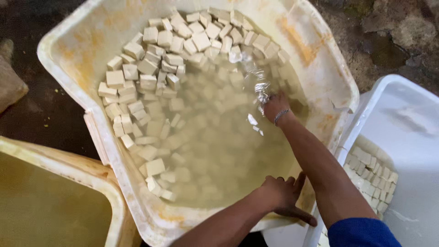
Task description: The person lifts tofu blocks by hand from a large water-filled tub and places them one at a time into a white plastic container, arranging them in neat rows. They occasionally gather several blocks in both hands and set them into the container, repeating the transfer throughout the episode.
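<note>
A big white tub [68,55] with yellow-stained walls holds cloudy water and many pale square tofu blocks [151,68], heaped at the far and left sides and sunk elsewhere. My right hand [274,106], a bead bracelet on its wrist, dips into the water near the tub's far right; its fingers are under the rippling surface and hidden. My left hand [283,194] lies over the tub's near rim, fingers inside and thumb outside, gripping it. A blue sleeve [361,233] shows on my right arm.
A second white tub [402,87] stands close on the right with rows of tofu blocks [371,173] at its near edge. A cream tub [91,171] of yellowish liquid sits at the lower left. Dark wet ground lies around them.
</note>
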Available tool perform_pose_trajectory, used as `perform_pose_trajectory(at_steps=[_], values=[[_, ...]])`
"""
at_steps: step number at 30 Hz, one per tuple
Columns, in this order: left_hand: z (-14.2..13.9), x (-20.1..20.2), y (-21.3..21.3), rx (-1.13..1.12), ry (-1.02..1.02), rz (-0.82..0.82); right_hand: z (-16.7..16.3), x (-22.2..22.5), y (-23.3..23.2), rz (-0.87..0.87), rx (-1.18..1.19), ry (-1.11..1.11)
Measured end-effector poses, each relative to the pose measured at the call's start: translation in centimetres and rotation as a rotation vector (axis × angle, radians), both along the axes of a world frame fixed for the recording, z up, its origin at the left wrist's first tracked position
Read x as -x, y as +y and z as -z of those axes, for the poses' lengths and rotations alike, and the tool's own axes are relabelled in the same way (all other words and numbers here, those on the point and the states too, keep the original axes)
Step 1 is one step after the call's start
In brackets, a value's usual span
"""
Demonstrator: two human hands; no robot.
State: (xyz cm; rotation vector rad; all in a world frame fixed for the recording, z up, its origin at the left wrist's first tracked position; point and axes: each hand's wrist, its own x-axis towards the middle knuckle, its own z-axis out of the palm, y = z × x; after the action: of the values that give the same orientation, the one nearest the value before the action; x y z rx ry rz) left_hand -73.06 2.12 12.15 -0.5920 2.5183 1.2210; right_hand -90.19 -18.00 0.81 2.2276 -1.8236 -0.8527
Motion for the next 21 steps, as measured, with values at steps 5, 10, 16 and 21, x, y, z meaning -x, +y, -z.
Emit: perform_pose_trajectory(at_steps=[5,10,16,21], values=[[1.0,1.1,-0.4,0.091,0.154,-0.006,-3.5,0.0,-0.7,0.031,-0.014,-0.247],[2.4,1.7,-0.4,0.075,0.165,0.001,-5.9,-0.5,-1.5,0.197,-0.088,-0.518],[2.0,0.1,-0.2,0.203,0.212,0.007,-2.8,-3.4,-3.3,-0.116,0.087,-0.666],[2.3,-9.4,-5.9,0.32,0.149,0.148,1.2,-4.9,-4.3,-0.01,0.004,-0.577]])
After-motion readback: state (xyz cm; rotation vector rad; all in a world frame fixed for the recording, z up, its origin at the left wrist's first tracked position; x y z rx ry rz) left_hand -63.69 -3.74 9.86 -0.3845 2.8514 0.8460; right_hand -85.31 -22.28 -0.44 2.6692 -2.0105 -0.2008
